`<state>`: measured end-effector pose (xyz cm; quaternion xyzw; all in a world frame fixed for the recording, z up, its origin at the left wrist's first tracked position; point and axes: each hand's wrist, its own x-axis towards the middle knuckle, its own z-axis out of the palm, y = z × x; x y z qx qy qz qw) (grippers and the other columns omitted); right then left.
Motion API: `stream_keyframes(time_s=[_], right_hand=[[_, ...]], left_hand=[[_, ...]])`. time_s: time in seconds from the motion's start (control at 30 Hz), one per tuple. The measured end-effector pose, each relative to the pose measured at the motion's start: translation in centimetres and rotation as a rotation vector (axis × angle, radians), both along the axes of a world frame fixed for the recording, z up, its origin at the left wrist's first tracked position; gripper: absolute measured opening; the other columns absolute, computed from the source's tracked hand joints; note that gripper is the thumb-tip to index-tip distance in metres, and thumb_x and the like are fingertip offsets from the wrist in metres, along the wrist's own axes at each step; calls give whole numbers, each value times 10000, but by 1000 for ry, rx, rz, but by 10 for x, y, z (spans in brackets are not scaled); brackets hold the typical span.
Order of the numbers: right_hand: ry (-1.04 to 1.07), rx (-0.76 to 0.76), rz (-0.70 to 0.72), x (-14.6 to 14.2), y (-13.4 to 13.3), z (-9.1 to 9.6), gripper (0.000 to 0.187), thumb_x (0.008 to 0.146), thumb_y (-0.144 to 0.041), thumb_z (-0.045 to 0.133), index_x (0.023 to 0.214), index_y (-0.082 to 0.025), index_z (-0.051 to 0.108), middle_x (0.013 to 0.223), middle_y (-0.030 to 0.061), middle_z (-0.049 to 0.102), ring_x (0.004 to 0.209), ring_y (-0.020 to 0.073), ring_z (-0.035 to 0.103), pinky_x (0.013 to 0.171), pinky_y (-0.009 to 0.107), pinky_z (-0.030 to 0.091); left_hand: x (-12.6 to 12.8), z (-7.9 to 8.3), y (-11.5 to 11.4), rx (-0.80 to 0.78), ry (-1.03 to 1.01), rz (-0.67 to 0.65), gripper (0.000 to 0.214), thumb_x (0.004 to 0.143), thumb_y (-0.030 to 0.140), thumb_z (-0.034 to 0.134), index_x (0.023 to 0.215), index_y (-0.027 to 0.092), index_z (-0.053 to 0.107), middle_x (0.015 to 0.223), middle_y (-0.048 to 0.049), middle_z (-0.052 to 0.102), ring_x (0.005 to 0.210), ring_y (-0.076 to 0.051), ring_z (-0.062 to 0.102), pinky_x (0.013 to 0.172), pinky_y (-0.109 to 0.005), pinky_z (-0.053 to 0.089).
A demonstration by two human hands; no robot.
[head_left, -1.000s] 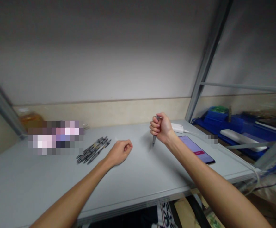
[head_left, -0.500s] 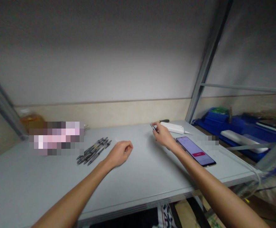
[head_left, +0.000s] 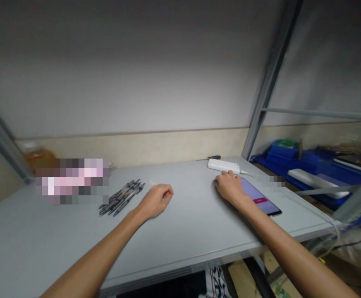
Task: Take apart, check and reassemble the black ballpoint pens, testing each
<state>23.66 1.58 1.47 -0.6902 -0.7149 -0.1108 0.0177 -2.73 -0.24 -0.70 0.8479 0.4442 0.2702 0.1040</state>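
Note:
My left hand rests on the grey table as a loose fist with nothing showing in it. Just left of it lies a bundle of several dark pens. My right hand lies palm down on the table with its fingers curled under, touching the left edge of a phone whose screen is lit. The pen it held a moment ago is out of sight; whether it is under the fingers I cannot tell. A white power strip lies just beyond that hand.
A thin dark tool lies by the back wall. A blurred-out patch and an amber bottle sit at the back left. A metal post stands at the right, with blue bins beyond it. The table's front edge is near me.
My right hand held a pen upright, reached to the back of the table, then came down beside the phone; the pen no longer shows. My left hand stayed put.

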Motion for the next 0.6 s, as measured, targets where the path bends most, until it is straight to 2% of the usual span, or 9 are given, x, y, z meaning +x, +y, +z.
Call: stream_keyframes(time_s=[0.33,0.6], right_hand=[[58,-14,99,18,5,5,214,795,-206,501,918,-178,673,965,122,655,984,282,492,810,412,280],[71,16,130,21,6,9,208,768,-200,545,930,-192,675,923,115,672,946,260,530,803,372,289]], left_hand=[[0,2,-1,-2,12,-7,182,793,171,418,733,167,589,675,-19,591,638,-129,499,612,-230,356],[-1,2,-1,8,30,-17,182,792,170,421,718,164,587,661,-15,587,628,-127,493,605,-228,346]])
